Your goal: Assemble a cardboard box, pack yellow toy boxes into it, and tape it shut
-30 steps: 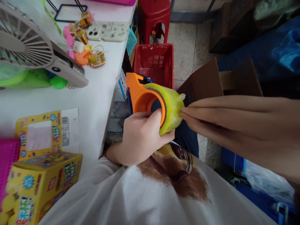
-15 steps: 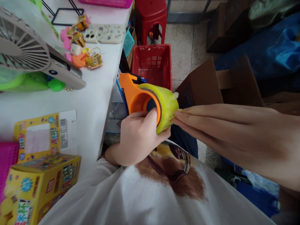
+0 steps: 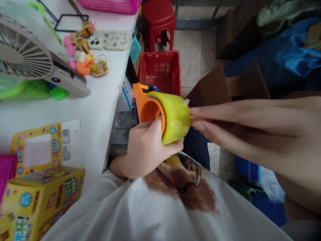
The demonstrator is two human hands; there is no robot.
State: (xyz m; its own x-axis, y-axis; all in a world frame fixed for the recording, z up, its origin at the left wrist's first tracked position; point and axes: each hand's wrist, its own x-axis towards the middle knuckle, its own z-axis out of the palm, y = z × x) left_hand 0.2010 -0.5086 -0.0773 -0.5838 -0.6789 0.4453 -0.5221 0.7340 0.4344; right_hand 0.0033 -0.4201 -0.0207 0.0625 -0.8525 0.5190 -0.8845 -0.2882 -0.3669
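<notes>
Left hand (image 3: 146,150): clasping the orange tape dispenser (image 3: 136,95).
Right hand (image 3: 281,115): fingertips narrowly spaced at the yellow tape roll (image 3: 177,117); grip unclear.
Dispenser position: before the printed shirt (image 3: 180,194), near the tabletop (image 3: 97,110).

Bright left, murky right!

Soft and pale across the white desk (image 3: 100,90), sinking into gloom around the dark boxes (image 3: 224,40)! Glinting off blue plastic (image 3: 291,57). Smeared with blur at the right hand (image 3: 263,115), stretched near the left edge at the fan (image 3: 25,63).

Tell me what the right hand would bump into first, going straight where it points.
Probably the yellow tape roll; the right hand seems to touch it, though depth is unclear.
</notes>
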